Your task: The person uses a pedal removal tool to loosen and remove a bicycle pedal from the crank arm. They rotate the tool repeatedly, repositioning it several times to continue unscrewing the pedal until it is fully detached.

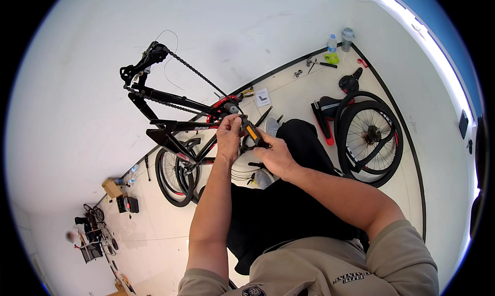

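Note:
A black bicycle pedal [252, 136] with an orange reflector sits between my hands, in front of the bike frame's crank area. My right hand [278, 154] is closed around its near end. My left hand [228, 136] pinches at the pedal's far end, close to the crank; its fingertips partly hide what they grip. Behind them is the black bicycle frame [178, 125], tilted, with its chain [198, 75] hanging loosely from the rear end to the red chainring [215, 114]. Whether the pedal is joined to the crank cannot be seen.
A wheel with a cassette [372, 136] and a loose tyre lie at the right, near a saddle [350, 83]. A hammer [322, 64], bottles [332, 43] and a paper leaflet [262, 97] rest by the wall. Another wheel [172, 176] stands at the left, with boxes [114, 188] farther off.

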Demonstrator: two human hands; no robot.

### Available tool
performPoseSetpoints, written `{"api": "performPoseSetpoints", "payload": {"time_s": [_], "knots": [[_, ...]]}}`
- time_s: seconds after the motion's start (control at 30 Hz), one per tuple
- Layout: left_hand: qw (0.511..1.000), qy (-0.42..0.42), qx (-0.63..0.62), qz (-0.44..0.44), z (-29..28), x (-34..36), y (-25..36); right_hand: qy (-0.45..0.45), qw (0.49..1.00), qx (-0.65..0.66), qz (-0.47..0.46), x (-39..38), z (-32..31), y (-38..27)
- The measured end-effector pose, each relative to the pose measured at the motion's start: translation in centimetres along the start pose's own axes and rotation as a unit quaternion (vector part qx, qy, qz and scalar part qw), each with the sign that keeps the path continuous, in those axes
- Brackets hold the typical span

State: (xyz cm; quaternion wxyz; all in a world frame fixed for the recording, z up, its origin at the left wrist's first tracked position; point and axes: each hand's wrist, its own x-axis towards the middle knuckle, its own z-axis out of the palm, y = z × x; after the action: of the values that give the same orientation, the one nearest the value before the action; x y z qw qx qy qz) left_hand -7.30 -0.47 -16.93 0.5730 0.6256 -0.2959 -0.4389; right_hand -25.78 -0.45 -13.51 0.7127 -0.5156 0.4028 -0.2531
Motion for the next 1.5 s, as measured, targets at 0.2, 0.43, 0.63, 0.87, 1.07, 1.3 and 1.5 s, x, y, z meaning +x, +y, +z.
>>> {"api": "performPoseSetpoints", "payload": {"time_s": [0.2,0.43,0.63,0.87,1.07,1.3,1.5], "knots": [[0.999,-0.041,-0.011,-0.006,-0.1,0.0,0.4,0.014,0.991,-0.083,-0.099,1.0,-0.8,2.0],[0.997,-0.056,0.001,-0.046,-0.9,-0.5,1.6,0.031,0.959,-0.263,-0.097,-0.1,-1.4,-1.0],[0.984,-0.125,0.123,0.023,0.6,-2.7,4.8,0.064,0.944,-0.296,-0.129,-0.3,-1.8,-1.5],[0.964,-0.068,0.258,-0.007,0.3,-0.7,4.4,0.039,0.945,-0.296,-0.135,-0.3,-1.8,-1.5],[0.919,-0.05,0.391,-0.001,2.0,-1.1,6.7,0.037,0.941,-0.303,-0.148,-0.1,-2.1,-1.3],[0.948,-0.066,0.306,-0.054,1.5,-1.5,7.0,0.084,0.95,-0.192,-0.23,-0.1,-1.7,-1.1],[0.954,-0.041,0.296,-0.019,1.0,-2.0,5.5,0.021,0.991,0.115,0.067,0.7,-2.2,-1.6]]}}
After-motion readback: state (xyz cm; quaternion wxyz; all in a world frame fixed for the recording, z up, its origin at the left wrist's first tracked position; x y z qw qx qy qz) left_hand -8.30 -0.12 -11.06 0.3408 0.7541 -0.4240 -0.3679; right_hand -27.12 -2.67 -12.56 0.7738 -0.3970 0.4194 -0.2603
